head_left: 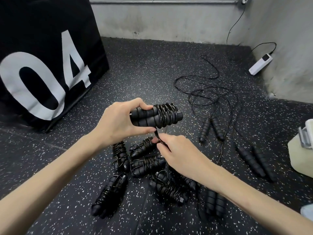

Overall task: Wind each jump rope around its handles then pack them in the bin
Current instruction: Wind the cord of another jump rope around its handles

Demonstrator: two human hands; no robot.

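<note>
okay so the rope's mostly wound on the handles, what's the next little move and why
Probably tuck the short tail the right hand pinches under the coils. The left hand grips the paired handles, and little loose rope remains.

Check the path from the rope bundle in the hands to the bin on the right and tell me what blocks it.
The left hand grips the wound black foam-handled jump rope; the right hand pinches its tail. Toward the pale plastic bin, two unwound black jump ropes lie on the floor, with nothing visible above them.
</note>
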